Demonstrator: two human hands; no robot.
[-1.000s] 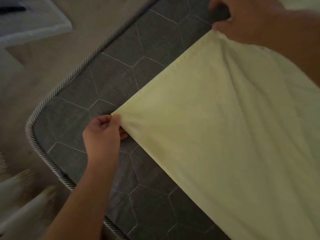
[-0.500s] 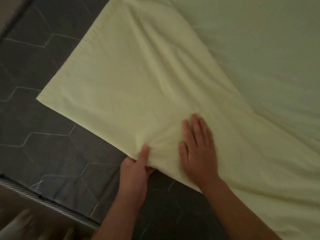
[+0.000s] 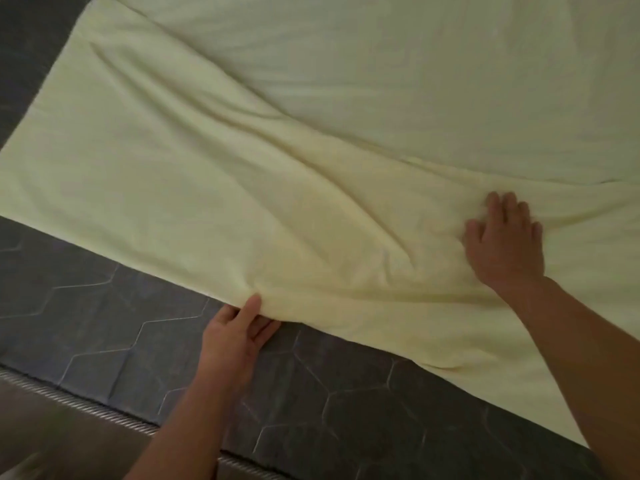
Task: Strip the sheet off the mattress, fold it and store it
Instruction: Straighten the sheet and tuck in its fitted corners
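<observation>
The right hand (image 3: 504, 242) is pressing flat, fingers spread, on the pale yellow sheet (image 3: 311, 150), while the left hand (image 3: 235, 336) is pinching the sheet's near edge between thumb and fingers. The sheet is lying folded back over the grey quilted mattress (image 3: 104, 317), whose corded edge (image 3: 86, 407) is showing nearby.

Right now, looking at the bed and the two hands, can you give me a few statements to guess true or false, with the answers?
1. The sheet is pale yellow. True.
2. The left hand pinches the sheet's near edge. True.
3. The right hand is lifted clear of the sheet. False: it lies flat on it, fingers spread.
4. The sheet covers the whole mattress. False: a grey quilted strip lies bare along the near side.
5. The sheet lies perfectly smooth. False: long creases run between the hands and toward the far left.
</observation>
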